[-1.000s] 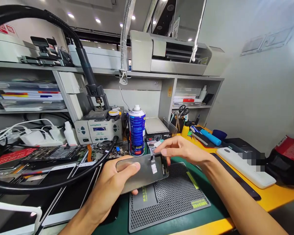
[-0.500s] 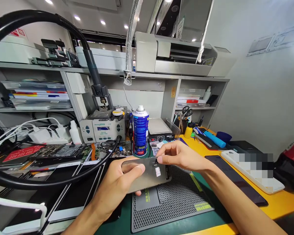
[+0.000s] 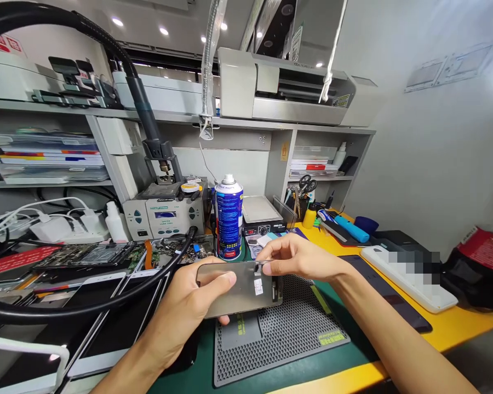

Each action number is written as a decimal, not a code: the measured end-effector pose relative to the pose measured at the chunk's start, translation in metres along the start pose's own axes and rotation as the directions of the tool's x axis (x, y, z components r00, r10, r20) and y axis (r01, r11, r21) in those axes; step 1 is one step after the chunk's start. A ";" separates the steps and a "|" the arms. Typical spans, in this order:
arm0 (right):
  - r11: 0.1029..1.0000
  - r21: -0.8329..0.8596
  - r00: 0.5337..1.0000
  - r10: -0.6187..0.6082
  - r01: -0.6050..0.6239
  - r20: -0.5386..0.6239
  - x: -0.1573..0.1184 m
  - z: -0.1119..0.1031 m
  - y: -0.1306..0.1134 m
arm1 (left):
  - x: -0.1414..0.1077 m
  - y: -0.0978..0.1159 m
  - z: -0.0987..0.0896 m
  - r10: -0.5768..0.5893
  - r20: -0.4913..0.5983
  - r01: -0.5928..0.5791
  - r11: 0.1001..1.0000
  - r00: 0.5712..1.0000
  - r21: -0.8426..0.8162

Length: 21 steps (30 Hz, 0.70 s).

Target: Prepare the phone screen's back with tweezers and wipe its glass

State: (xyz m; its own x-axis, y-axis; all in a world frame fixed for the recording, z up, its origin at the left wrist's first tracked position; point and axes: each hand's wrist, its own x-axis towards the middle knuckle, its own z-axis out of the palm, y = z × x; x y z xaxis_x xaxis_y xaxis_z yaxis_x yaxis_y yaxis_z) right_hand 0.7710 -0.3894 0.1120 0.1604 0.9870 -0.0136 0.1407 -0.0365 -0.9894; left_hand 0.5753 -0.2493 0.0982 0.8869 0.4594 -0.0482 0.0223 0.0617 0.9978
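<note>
My left hand (image 3: 207,293) is wrapped round the left end of a phone screen panel (image 3: 242,298), thumb across its grey metallic back and fingers underneath. A small white label (image 3: 258,287) is stuck near the panel's right end. At the panel's upper edge, the thumb and forefinger of my right hand (image 3: 290,260) pinch together by a small dark piece, perhaps a flex cable (image 3: 257,267); it is too small to make out clearly. The panel is held tilted above a grey perforated mat (image 3: 287,334).
A blue spray can (image 3: 229,219) stands just behind the panel. Several phone screens (image 3: 102,323) lie to the left under a thick black hose (image 3: 119,301). A hot-air station (image 3: 164,210) is behind. At right lie a dark phone panel (image 3: 388,295) and a white case (image 3: 406,279).
The whole scene has shifted slightly left as the camera turned right. Both hands keep almost the same hold on the phone screen panel.
</note>
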 end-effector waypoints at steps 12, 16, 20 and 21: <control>0.992 0.108 0.996 0.059 -0.065 0.062 0.008 0.004 0.012 | 0.007 -0.007 -0.008 -0.068 -0.124 0.060 0.996 0.990 -0.070; 0.988 0.096 0.986 0.109 -0.121 0.127 0.007 -0.002 0.014 | 0.009 -0.007 -0.007 -0.097 -0.069 0.099 0.995 0.993 0.025; 0.984 0.064 0.978 0.155 -0.166 0.142 0.006 -0.007 0.015 | 0.013 -0.010 -0.012 -0.068 -0.149 0.093 0.981 0.986 0.169; 0.983 0.052 0.975 0.168 -0.177 0.143 0.006 -0.008 0.016 | 0.014 -0.012 -0.013 -0.040 -0.167 0.076 0.974 0.985 0.215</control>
State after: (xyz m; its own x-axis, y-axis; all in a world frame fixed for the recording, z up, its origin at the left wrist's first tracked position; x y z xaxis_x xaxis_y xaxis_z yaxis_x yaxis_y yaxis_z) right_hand 0.7819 -0.3850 0.0975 0.0405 0.9789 -0.2003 0.0594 -0.2024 -0.9775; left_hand 0.5815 -0.2316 0.0854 0.7957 0.5982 -0.0950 0.1883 -0.0953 0.9775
